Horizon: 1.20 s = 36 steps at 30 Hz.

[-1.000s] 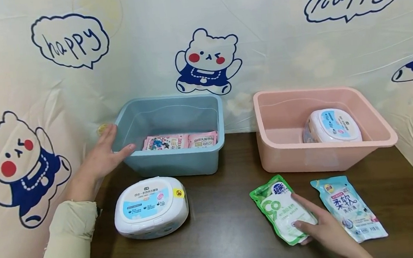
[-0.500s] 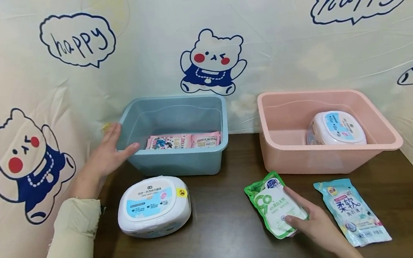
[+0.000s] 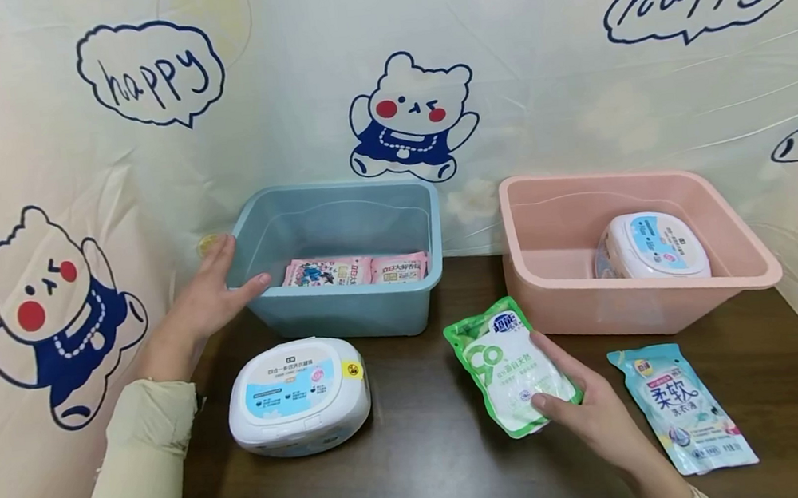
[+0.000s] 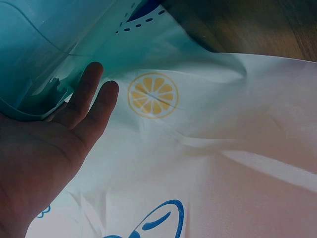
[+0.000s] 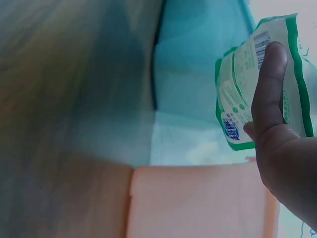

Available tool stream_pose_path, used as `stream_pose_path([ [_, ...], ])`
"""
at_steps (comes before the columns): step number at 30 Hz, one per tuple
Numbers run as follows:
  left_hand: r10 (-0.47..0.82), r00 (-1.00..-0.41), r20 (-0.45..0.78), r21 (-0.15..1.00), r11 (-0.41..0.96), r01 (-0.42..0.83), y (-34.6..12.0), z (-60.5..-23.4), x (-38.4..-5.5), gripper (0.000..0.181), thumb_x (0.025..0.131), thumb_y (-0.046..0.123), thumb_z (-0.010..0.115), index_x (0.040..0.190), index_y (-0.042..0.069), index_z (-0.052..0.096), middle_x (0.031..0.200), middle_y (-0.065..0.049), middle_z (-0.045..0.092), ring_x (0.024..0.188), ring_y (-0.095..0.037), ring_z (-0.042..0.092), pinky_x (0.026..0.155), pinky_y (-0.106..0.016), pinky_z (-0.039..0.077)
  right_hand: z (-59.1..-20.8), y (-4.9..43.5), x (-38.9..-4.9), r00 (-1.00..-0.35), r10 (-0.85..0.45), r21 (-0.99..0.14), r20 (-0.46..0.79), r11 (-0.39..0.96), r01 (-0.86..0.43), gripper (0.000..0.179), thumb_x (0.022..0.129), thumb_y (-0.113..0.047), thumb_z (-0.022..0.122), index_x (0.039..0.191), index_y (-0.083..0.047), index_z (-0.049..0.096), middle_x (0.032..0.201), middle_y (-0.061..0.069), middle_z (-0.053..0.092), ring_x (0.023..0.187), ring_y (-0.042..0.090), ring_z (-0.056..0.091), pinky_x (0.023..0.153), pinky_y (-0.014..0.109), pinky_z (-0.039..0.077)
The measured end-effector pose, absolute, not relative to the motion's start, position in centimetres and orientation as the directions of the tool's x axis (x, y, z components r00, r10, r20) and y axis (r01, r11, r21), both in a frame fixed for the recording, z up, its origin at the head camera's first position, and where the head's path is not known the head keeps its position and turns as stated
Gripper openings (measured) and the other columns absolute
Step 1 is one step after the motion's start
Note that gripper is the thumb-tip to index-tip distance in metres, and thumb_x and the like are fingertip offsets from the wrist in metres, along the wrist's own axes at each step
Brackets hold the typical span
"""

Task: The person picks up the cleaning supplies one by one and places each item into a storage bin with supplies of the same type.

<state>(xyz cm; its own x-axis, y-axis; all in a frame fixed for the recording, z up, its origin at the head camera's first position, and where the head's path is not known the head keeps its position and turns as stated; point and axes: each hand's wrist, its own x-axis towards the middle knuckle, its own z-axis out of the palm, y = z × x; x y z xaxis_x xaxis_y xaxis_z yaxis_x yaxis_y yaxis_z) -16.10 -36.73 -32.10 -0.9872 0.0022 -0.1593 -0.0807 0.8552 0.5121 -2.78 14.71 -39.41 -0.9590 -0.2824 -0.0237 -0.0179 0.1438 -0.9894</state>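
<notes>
My right hand (image 3: 591, 415) holds a green-and-white pouch (image 3: 511, 366) by its right edge, thumb on the front. In the right wrist view the pouch's back (image 5: 242, 94) shows under the fingers, lifted off the table. At the left end of the blue bin (image 3: 336, 315), my left hand (image 3: 205, 304) rests against the rim with its fingers extended; the left wrist view shows the hand (image 4: 54, 144) beside the bin wall. Two pink packets (image 3: 329, 272) lie inside that bin. To the right, the pink bin (image 3: 635, 306) holds a white lidded tub (image 3: 658, 244).
Another white lidded tub (image 3: 298, 395) sits on the brown table (image 3: 420, 471) in front of the blue bin. A light-blue pouch (image 3: 685, 410) lies flat at the right, in front of the pink bin. Behind both bins hangs a printed cloth (image 3: 533, 68).
The green-and-white pouch has risen with my right hand and moved left, away from the light-blue pouch. My left hand stays at the blue bin's rim. The head view has shifted slightly.
</notes>
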Motion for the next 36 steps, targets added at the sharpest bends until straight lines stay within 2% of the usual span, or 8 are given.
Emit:
stream_pose_path([
  [4, 0.003, -0.988, -0.153, 0.497, 0.864, -0.075, -36.8, -32.1, -16.1, 0.108, 0.091, 0.071, 0.054, 0.161, 0.023, -0.013, 0.167, -0.005, -0.020, 0.148, -0.053, -0.002, 0.102, -0.082, 0.011, -38.3, 13.9, -2.9, -0.955, -0.294, -0.996, 0.040, 0.060, -0.060, 0.070, 0.096, -0.001, 0.065, 0.159, -0.012, 0.036, 0.159, 0.015, 0.034, 0.115, 0.012, 0.055, 0.092, 0.019, 0.050],
  [8, 0.003, -0.988, -0.153, 0.496, 0.865, -0.074, -36.7, -32.1, -16.0, 0.107, 0.091, 0.072, 0.053, 0.160, 0.024, -0.013, 0.167, -0.006, -0.020, 0.148, -0.053, -0.002, 0.102, -0.083, 0.012, -37.3, 13.2, -3.1, -0.948, -0.296, -0.993, 0.117, -0.046, -0.108, 0.071, 0.095, 0.008, 0.061, 0.159, -0.008, 0.033, 0.158, 0.020, 0.031, 0.114, 0.014, 0.058, 0.091, 0.022, 0.052],
  [14, 0.002, -0.988, -0.155, 0.493, 0.867, -0.075, -36.7, -32.1, -16.0, 0.108, 0.091, 0.074, 0.051, 0.160, 0.023, -0.014, 0.166, -0.007, -0.020, 0.148, -0.053, -0.003, 0.102, -0.082, 0.011, -35.8, 12.5, -3.3, -0.936, -0.301, -0.978, 0.180, -0.159, -0.137, 0.073, 0.095, 0.013, 0.057, 0.160, -0.007, 0.029, 0.160, 0.017, 0.028, 0.122, 0.015, 0.054, 0.095, 0.025, 0.051],
  [19, 0.003, -0.988, -0.151, 0.484, 0.872, -0.072, -36.5, -32.0, -16.1, 0.108, 0.091, 0.074, 0.051, 0.161, 0.023, -0.013, 0.167, -0.008, -0.018, 0.148, -0.053, -0.002, 0.103, -0.082, 0.012, -34.8, 12.6, -3.3, -0.918, -0.309, -0.957, 0.250, -0.225, -0.185, 0.074, 0.094, 0.018, 0.052, 0.160, -0.004, 0.026, 0.159, 0.015, 0.030, 0.119, 0.015, 0.058, 0.091, 0.026, 0.053],
  [29, 0.001, -0.989, -0.147, 0.476, 0.876, -0.070, -36.9, -32.1, -16.1, 0.108, 0.090, 0.075, 0.051, 0.161, 0.024, -0.013, 0.167, -0.007, -0.018, 0.148, -0.053, -0.001, 0.103, -0.082, 0.011, -33.5, 11.3, -4.2, -0.942, -0.248, -0.964, 0.225, -0.196, -0.179, 0.076, 0.094, 0.015, 0.055, 0.160, -0.009, 0.028, 0.162, 0.014, 0.024, 0.122, 0.018, 0.052, 0.093, 0.024, 0.052],
  [36, -0.006, -0.987, -0.161, 0.495, 0.865, -0.086, -36.8, -32.1, -16.1, 0.110, 0.088, 0.076, 0.053, 0.160, 0.027, -0.014, 0.167, -0.004, -0.019, 0.147, -0.054, -0.001, 0.102, -0.083, 0.011, -33.8, 9.5, -5.6, -0.942, -0.224, -0.952, 0.251, -0.232, -0.199, 0.076, 0.094, 0.014, 0.055, 0.161, -0.008, 0.025, 0.164, 0.011, 0.022, 0.126, 0.019, 0.049, 0.096, 0.023, 0.050],
])
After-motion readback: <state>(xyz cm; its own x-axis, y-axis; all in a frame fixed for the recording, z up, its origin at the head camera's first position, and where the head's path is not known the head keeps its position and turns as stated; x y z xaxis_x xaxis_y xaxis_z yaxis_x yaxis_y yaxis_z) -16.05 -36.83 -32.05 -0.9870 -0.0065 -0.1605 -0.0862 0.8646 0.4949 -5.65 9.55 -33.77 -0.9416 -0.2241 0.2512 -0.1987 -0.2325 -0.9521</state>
